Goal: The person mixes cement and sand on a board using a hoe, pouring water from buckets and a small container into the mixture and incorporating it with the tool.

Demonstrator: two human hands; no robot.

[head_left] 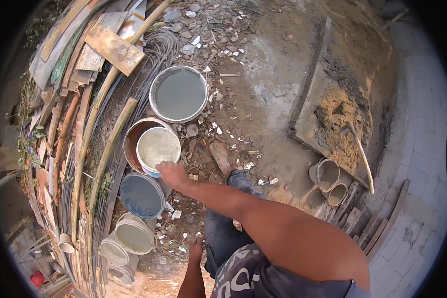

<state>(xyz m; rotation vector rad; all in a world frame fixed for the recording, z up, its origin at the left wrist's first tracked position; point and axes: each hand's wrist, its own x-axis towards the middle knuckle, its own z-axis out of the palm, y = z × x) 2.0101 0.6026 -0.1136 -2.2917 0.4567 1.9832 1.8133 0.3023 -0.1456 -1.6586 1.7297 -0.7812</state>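
The small white bucket (143,164) has a round, pale rim, a patch of blue low on its outer wall, and a cloudy, beige-grey liquid (159,145) inside that shows a lighter, streaky surface; its mouth faces up towards the camera. It sits within the mouth of a wider tub (132,140) whose inner wall is stained reddish brown, though how deep it goes in there is hidden. The fingers of the right hand (173,175) are bent over the bucket's near right edge, holding it by the rim, so the bucket lies just beyond and to the left of the knuckles, with the liquid ahead of the fingertips. The left hand (197,245) hangs lower down, well apart from the bucket and close to the trouser leg (217,233); its fingers look loosely curled, but I cannot tell whether they hold anything. The bucket and tub stand in a line of containers on the littered ground: beyond them a large round pail (178,68) of grey water, on the near side a dark grey bucket (121,199), also filled, then three more pale buckets (149,224) grouped together. Bamboo poles (104,176) run along the left, and a bare foot (220,157) rests to the right
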